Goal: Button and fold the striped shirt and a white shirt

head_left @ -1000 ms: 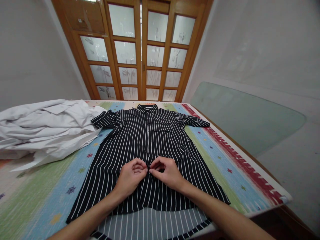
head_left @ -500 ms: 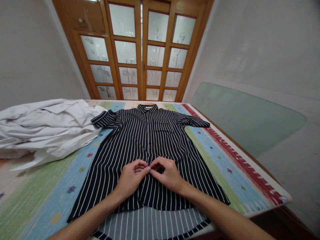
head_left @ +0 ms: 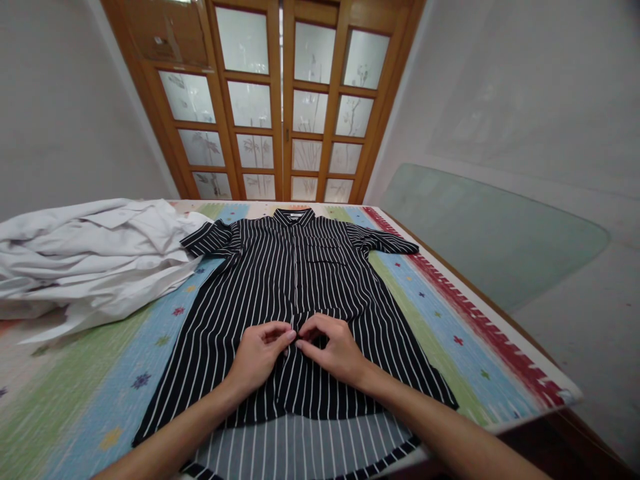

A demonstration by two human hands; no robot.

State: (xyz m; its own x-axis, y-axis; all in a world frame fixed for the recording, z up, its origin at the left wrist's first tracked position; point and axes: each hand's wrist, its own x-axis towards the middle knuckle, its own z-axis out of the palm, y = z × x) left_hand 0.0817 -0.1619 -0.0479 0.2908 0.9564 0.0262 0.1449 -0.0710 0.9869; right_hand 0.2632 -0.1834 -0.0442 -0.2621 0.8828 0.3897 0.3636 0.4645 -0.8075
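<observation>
A black shirt with white stripes [head_left: 320, 287] lies spread face up, its collar at the far end and its short sleeves out to the sides. Low on its front opening, my left hand [head_left: 260, 350] pinches one edge of the placket between thumb and fingers. Just to the right, my right hand [head_left: 335, 347] pinches the cloth at the same spot, fingertips almost touching the left ones. Any button there is hidden by my fingers. Below the front hem, the grey inside of the shirt's back shows.
Crumpled white cloth [head_left: 100, 253] is heaped at the left, close to the shirt's left sleeve. A colourful striped tablecloth [head_left: 450, 313] covers the table. Beyond stand wooden doors with glass panes [head_left: 250, 103]; a pale green panel [head_left: 490, 233] is on the right wall.
My fingertips have drawn slightly apart, with the left ones shifting a little left. Both hands stay at the same place on the placket, and the shirt lies as before.
</observation>
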